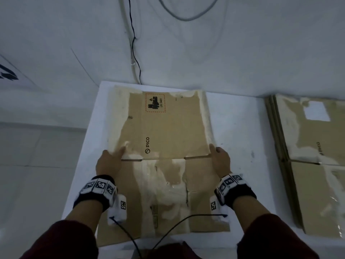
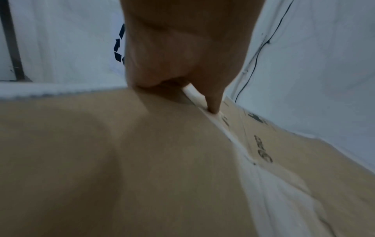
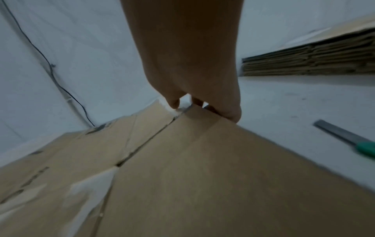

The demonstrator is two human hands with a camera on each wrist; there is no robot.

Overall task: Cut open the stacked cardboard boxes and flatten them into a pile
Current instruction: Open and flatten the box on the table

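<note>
- The left hand [image 1: 108, 163] grasps the left edge of the flattened cardboard box [image 1: 164, 128]: its thumb lies on top of the card and its fingers [image 2: 213, 102] curl around the edge, at the slit between the far panel and the near flaps.
- The right hand [image 1: 220, 159] pinches the right edge of the same box at that same line, thumb on top, fingers [image 3: 174, 102] tucked under the edge.
- The box lies flat on the white counter [image 1: 237, 128], reaching from the far edge almost to the near one. It bears a PICO mark, a red-framed battery label and patches of torn whitish tape.
- Both wrists wear bands with black-and-white markers, and thin black cables run from them toward the person's dark red sleeves.
- To the right on the counter, well apart from the held box, sits a pile of flattened boxes [image 1: 309, 156].
- In the right wrist view a cutter with a green handle [image 3: 349, 139] lies on the counter, between the held box and the pile.
- A black cable [image 1: 134, 43] runs down the white wall behind the counter.
</note>
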